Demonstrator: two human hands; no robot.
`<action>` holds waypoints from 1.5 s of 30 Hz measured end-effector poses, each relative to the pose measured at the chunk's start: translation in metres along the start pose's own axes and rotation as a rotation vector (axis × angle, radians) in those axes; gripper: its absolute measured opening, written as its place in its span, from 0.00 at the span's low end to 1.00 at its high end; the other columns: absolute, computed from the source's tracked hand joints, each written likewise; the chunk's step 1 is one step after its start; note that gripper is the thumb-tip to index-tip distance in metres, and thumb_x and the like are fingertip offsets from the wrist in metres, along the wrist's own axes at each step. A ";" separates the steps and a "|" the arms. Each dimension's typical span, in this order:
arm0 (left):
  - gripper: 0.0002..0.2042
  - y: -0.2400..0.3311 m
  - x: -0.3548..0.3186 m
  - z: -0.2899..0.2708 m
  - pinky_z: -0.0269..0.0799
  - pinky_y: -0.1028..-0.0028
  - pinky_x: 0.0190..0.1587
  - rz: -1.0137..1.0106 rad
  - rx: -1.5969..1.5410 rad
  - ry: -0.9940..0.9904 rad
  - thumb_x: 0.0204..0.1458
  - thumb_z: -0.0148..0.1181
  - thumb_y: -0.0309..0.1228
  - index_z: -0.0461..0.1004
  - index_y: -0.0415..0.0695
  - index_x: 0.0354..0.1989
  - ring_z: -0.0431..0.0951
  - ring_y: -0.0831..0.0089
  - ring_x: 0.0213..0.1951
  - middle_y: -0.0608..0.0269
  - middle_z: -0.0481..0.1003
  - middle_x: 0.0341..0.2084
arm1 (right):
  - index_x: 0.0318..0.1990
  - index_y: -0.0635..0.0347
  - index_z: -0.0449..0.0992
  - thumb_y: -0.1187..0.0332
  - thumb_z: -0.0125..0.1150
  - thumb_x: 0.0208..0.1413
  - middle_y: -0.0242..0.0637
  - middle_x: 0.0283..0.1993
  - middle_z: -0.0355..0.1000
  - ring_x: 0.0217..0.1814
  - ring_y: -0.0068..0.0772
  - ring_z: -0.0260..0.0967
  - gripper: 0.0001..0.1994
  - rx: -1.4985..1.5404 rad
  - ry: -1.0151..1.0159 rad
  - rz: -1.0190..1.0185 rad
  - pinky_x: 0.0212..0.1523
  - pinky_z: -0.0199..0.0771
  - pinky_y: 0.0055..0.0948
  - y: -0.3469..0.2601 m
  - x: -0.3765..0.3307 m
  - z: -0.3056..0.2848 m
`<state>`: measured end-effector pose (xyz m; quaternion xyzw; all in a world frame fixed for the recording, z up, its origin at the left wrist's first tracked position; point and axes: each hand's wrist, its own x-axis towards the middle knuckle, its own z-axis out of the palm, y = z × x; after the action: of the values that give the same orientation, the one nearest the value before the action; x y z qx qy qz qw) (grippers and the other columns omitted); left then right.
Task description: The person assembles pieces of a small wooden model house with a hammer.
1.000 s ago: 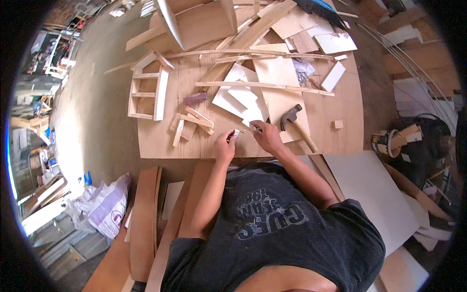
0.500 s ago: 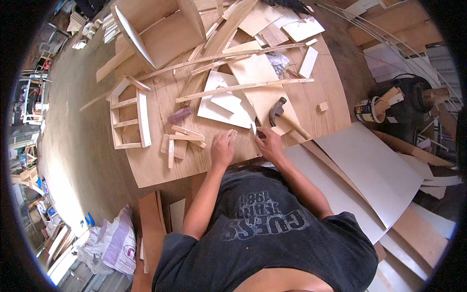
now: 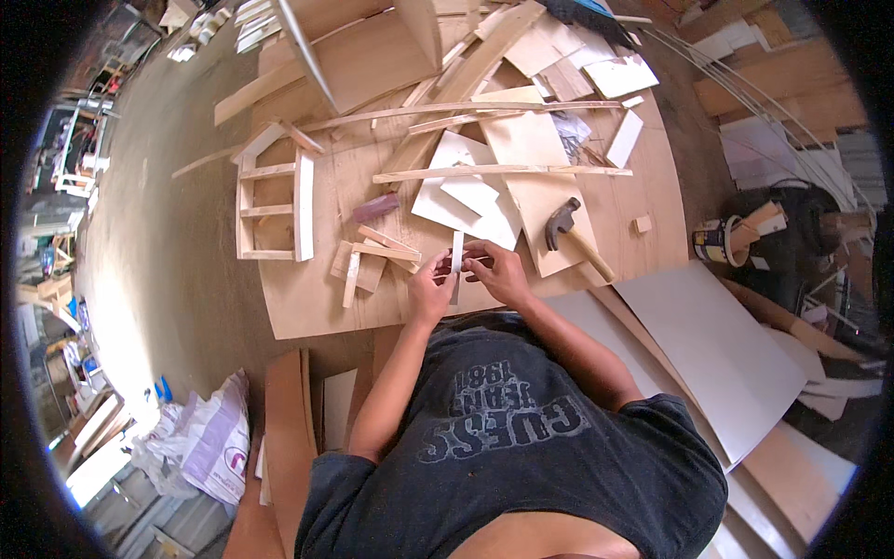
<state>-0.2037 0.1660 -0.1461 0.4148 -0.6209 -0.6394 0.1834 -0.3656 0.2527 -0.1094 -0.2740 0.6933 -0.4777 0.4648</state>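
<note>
My left hand [image 3: 430, 289] pinches a narrow, flat white strip [image 3: 457, 248]; my right hand [image 3: 501, 276] curls beside it, grip unclear, near a dark-headed, wooden-handled claw hammer [image 3: 587, 252].

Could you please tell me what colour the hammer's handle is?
The hammer's handle is light yellowish brown, as the head view shows.

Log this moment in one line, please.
left hand: holding strip | right hand: at strip | hammer: lying to the right | frame: at table's left edge
</note>
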 end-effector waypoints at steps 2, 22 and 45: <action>0.22 -0.010 0.001 -0.010 0.85 0.69 0.51 -0.002 0.023 0.061 0.60 0.65 0.19 0.76 0.34 0.64 0.88 0.70 0.48 0.52 0.86 0.47 | 0.65 0.69 0.76 0.74 0.65 0.70 0.43 0.53 0.83 0.51 0.33 0.85 0.19 0.033 -0.104 -0.022 0.52 0.91 0.33 -0.003 0.007 0.006; 0.20 -0.027 0.013 -0.121 0.77 0.55 0.60 -0.003 0.276 0.432 0.61 0.64 0.28 0.78 0.34 0.60 0.83 0.45 0.56 0.40 0.82 0.53 | 0.55 0.56 0.85 0.72 0.66 0.63 0.52 0.48 0.83 0.46 0.57 0.82 0.14 -0.667 0.010 -0.316 0.51 0.84 0.46 -0.026 0.101 0.099; 0.19 -0.015 0.054 -0.167 0.81 0.57 0.54 0.061 0.380 0.271 0.59 0.68 0.29 0.81 0.38 0.58 0.86 0.47 0.50 0.44 0.84 0.48 | 0.50 0.53 0.84 0.62 0.66 0.60 0.43 0.49 0.80 0.45 0.54 0.82 0.13 -0.978 0.045 -0.308 0.46 0.84 0.49 -0.019 0.153 0.143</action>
<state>-0.1051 0.0207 -0.1579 0.5049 -0.7122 -0.4435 0.2029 -0.3015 0.0611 -0.1669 -0.5480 0.7972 -0.1661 0.1913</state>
